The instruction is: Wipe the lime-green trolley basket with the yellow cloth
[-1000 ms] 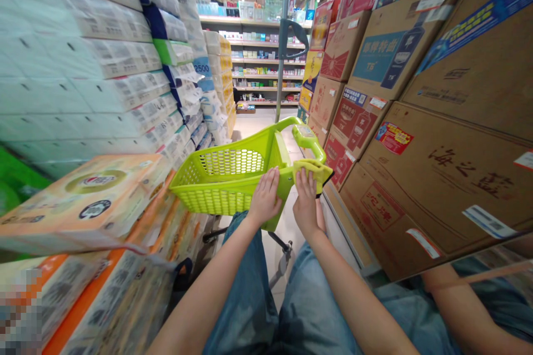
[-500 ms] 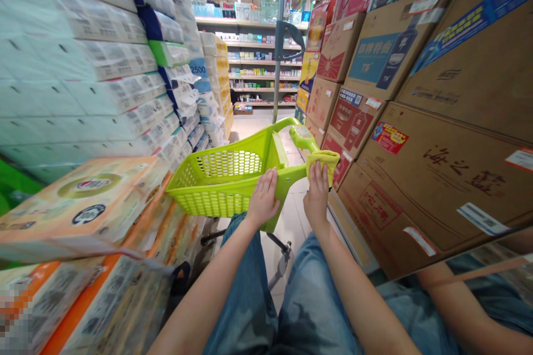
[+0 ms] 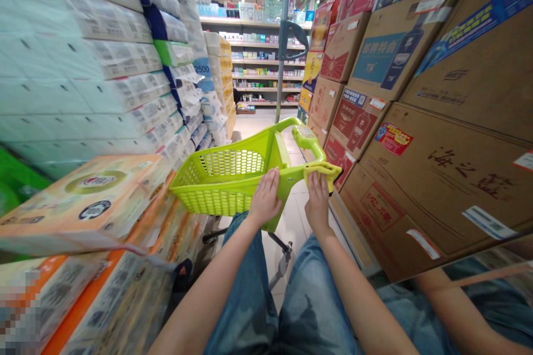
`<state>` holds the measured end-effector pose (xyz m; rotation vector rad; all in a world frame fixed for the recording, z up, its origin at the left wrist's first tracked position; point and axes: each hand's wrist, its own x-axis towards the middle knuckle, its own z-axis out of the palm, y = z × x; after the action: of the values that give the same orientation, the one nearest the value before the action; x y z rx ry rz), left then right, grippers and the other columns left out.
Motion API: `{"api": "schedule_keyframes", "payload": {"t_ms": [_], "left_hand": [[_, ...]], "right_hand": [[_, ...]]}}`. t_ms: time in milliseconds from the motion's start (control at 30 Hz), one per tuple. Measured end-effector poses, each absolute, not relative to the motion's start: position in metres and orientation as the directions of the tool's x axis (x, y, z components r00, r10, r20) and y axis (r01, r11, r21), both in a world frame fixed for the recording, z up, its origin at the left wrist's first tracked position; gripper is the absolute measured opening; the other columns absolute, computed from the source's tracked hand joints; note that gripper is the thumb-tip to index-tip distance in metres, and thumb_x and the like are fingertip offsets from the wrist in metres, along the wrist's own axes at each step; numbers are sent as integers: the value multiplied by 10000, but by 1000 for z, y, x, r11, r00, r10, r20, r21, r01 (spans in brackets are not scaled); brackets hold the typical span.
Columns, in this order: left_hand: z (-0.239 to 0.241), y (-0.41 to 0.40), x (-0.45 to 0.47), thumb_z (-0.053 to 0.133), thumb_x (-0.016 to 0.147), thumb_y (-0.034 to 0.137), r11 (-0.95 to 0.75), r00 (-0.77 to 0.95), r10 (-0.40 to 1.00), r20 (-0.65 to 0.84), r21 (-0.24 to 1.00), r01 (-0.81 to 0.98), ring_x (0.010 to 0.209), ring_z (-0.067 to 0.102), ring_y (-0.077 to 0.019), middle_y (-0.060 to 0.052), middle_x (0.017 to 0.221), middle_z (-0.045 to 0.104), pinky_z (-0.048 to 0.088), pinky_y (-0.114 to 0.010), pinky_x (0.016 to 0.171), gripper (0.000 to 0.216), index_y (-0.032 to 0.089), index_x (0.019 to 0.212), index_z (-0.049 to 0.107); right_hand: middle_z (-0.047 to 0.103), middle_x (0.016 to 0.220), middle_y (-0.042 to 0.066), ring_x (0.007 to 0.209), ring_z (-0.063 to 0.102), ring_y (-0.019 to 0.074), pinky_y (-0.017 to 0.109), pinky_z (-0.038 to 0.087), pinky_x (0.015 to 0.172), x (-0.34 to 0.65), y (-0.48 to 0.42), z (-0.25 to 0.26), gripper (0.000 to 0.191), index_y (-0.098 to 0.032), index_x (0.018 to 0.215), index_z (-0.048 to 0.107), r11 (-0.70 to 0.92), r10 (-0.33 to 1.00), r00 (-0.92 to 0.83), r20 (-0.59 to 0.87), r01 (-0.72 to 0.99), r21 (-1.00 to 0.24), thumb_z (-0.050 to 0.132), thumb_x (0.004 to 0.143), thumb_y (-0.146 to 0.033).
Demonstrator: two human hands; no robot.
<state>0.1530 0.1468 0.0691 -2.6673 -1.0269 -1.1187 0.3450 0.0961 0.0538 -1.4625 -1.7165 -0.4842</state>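
A lime-green plastic shopping cart (image 3: pixel 225 175) stands in the aisle ahead of my knees. My left hand (image 3: pixel 265 197) lies on the near rim of the cart's basket, fingers curled over the edge. My right hand (image 3: pixel 317 199) presses a yellow cloth (image 3: pixel 322 169) against the cart's green handle (image 3: pixel 308 141), with the fingers flat on the cloth. The basket looks empty.
Stacked packs of tissue paper (image 3: pixel 95 83) wall the left side, with orange packs (image 3: pixel 83 199) low and close. Large cardboard cartons (image 3: pixel 437 122) stand stacked on the right. A metal pole (image 3: pixel 283 39) rises beyond the cart, and store shelves (image 3: pixel 262 66) close the aisle's far end.
My right hand with the cloth slid outward along the handle, then came slightly back and down. My left hand stayed on the basket rim.
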Motion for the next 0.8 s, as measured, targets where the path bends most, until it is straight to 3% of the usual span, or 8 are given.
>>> {"api": "schedule_keyframes", "payload": {"t_ms": [133,233,433,500,667,800], "left_hand": [[69,147,154,497,792,122,-769,502,556,663,180,613,1504,215,-321,-190,1608,263,259,-536,1208,917,98,1573,18],[68,147,155,496,796,129,-765,496,559,664,182,618,1505,212,-317,-195,1604,266,256,-529,1211,903,88,1571,34],[68,148,154,487,797,140,-770,512,553,657,167,616,1509,204,-306,-190,1604,264,261,-534,1208,897,101,1571,34],[69,147,153,492,794,139,-767,513,556,654,165,621,1511,198,-303,-192,1604,264,254,-524,1213,901,95,1570,36],[70,147,153,506,786,132,-769,513,559,652,175,615,1507,206,-317,-190,1608,257,254,-531,1211,924,96,1572,22],[70,147,153,502,785,120,-768,508,557,657,176,616,1507,207,-314,-192,1605,264,244,-522,1216,915,87,1570,32]], "right_hand": [[161,1663,44,1538,89,255,591,250,1219,348,101,73,944,-247,1590,15,217,584,123,802,929,-300,299,745,65],[140,1666,41,1539,71,258,588,248,1219,333,101,69,928,-246,1588,-12,220,587,122,801,928,-302,289,763,55],[354,1596,43,1536,109,218,546,232,1238,306,97,34,897,-262,1586,-4,369,672,-168,722,921,-129,286,801,63],[353,1597,45,1535,114,209,528,246,1239,311,97,32,890,-259,1584,-12,394,664,-196,722,912,-115,281,809,66],[152,1663,43,1540,62,243,591,224,1227,345,105,54,893,-266,1584,-7,291,592,24,806,926,-241,272,804,68],[121,1668,48,1538,67,252,599,224,1224,350,108,71,882,-259,1585,-9,265,563,130,816,907,-327,275,811,53]]}}
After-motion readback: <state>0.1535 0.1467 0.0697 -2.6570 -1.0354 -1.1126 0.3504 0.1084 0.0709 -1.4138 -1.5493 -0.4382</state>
